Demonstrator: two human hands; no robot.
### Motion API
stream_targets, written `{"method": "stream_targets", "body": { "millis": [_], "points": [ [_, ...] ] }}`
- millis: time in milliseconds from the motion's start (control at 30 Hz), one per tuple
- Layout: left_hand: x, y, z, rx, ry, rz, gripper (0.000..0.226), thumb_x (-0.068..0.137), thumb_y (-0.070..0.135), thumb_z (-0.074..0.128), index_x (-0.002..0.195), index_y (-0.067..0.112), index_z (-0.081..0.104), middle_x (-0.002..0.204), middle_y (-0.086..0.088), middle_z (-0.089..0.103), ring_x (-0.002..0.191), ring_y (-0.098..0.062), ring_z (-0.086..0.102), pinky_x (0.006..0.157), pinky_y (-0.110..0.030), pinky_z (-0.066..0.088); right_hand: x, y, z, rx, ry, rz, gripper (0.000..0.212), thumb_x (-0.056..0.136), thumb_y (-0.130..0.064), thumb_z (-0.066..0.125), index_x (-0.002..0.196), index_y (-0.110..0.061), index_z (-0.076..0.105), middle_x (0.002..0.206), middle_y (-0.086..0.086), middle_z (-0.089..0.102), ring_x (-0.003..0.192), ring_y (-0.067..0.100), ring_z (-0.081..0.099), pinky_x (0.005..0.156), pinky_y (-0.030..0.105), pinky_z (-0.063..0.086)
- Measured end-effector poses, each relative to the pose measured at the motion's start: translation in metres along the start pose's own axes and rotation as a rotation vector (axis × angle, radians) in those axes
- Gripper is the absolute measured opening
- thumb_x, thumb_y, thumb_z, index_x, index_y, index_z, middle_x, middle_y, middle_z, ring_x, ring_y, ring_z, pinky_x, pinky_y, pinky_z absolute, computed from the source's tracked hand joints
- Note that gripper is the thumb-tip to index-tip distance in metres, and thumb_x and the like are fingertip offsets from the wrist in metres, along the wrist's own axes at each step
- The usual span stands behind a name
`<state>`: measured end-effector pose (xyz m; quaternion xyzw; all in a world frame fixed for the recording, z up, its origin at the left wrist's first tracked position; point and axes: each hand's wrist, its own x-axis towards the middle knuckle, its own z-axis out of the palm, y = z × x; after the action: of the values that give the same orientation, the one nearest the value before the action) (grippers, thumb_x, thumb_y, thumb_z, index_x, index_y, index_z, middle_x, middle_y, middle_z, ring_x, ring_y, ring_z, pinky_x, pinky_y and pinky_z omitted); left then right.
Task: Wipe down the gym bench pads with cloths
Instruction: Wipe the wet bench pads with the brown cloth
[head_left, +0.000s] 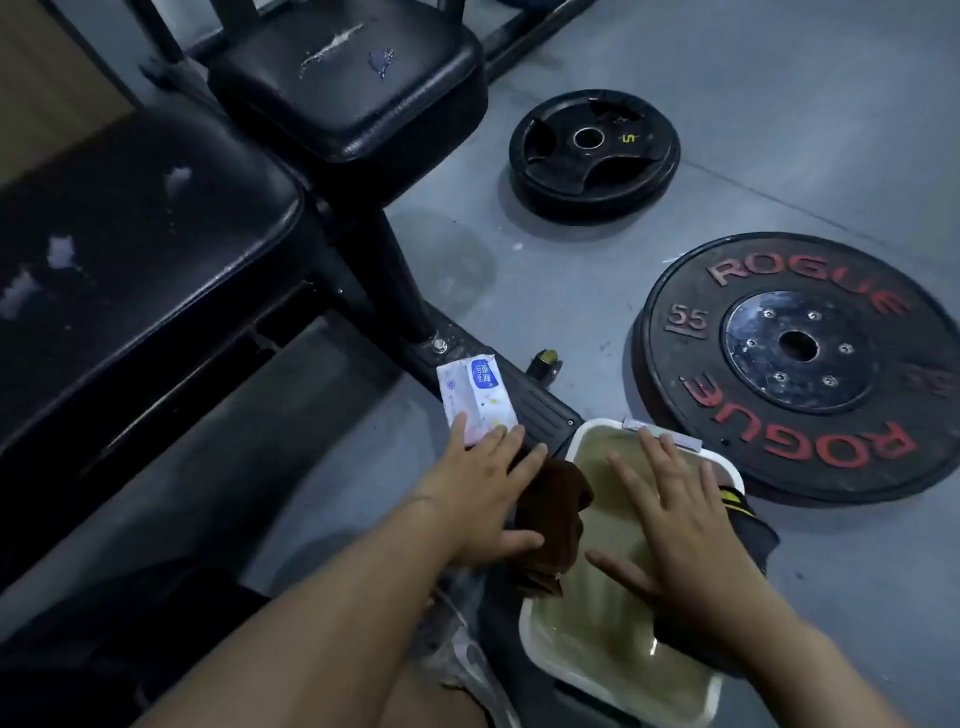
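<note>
A white tub (727, 467) of murky yellowish water stands on the floor in front of me. Over its left rim hangs a dark brown cloth (550, 519). My left hand (483, 493) lies flat with spread fingers beside that cloth, its fingertips over a pack of wet wipes (475, 395). My right hand (675, 525) hovers open above the water, fingers straight. A dark cloth with a yellow tag (748, 525) lies at the tub's right edge. The long black bench pad (130, 270) fills the left side, with a worn black seat pad (348, 78) behind it.
The black bench frame foot (524, 400) runs between the wipes and the tub. A large Rogue 55 plate (800, 364) lies on the grey floor at right, and a smaller black plate (592, 150) lies farther back. My knee (457, 660) is below.
</note>
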<state>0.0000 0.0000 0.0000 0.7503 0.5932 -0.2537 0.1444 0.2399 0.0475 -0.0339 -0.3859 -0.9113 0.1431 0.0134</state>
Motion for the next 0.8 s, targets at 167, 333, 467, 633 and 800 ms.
{"method": "stream_targets", "body": {
  "millis": [167,333,467,633,800],
  "points": [
    [0.031,0.001,0.010,-0.013,-0.069,-0.006,0.083,0.097,0.062,0.035,0.157,0.016,0.001,0.164,-0.017,0.005,0.149,-0.032,0.010,0.115,-0.066,0.005,0.016,0.004,0.028,-0.008,-0.076,0.056,0.075,0.081,-0.069,0.043,0.143,-0.027,0.042,0.158,0.020,0.028,0.146,0.040,0.024,0.108,0.065,0.026],
    [0.038,-0.005,0.026,-0.015,-0.114,0.031,0.071,0.104,0.041,0.039,0.158,0.014,0.001,0.166,-0.010,0.004,0.149,-0.029,0.013,0.117,-0.063,0.010,0.026,0.001,0.050,0.037,-0.163,0.111,0.077,0.079,-0.063,0.057,0.144,-0.023,0.046,0.149,0.018,0.043,0.139,0.041,0.039,0.105,0.062,0.034],
    [0.044,-0.002,0.025,-0.145,-0.090,0.047,0.070,0.103,0.032,0.044,0.158,0.017,0.002,0.167,-0.002,0.002,0.150,-0.022,0.012,0.119,-0.058,0.009,0.033,0.003,0.059,0.229,-0.188,0.156,0.078,0.084,-0.051,0.067,0.149,-0.022,0.037,0.152,-0.001,0.042,0.146,0.024,0.028,0.115,0.046,0.025],
    [0.056,0.000,0.009,-0.353,-0.031,0.018,0.053,0.097,0.021,0.056,0.143,0.013,0.031,0.156,-0.005,0.033,0.145,-0.022,0.027,0.120,-0.055,0.012,0.038,-0.001,0.058,0.576,-0.178,0.234,0.059,0.076,-0.031,0.080,0.127,-0.028,0.051,0.123,-0.010,0.059,0.121,0.008,0.053,0.100,0.032,0.045],
    [0.059,0.008,0.003,-0.298,-0.001,-0.002,0.045,0.091,0.022,0.064,0.127,0.013,0.038,0.128,-0.007,0.057,0.122,-0.028,0.047,0.111,-0.051,0.028,0.038,0.002,0.057,0.610,-0.158,0.305,0.047,0.069,-0.033,0.083,0.100,-0.032,0.047,0.093,-0.014,0.062,0.088,0.004,0.061,0.074,0.031,0.052]
  ]
}}
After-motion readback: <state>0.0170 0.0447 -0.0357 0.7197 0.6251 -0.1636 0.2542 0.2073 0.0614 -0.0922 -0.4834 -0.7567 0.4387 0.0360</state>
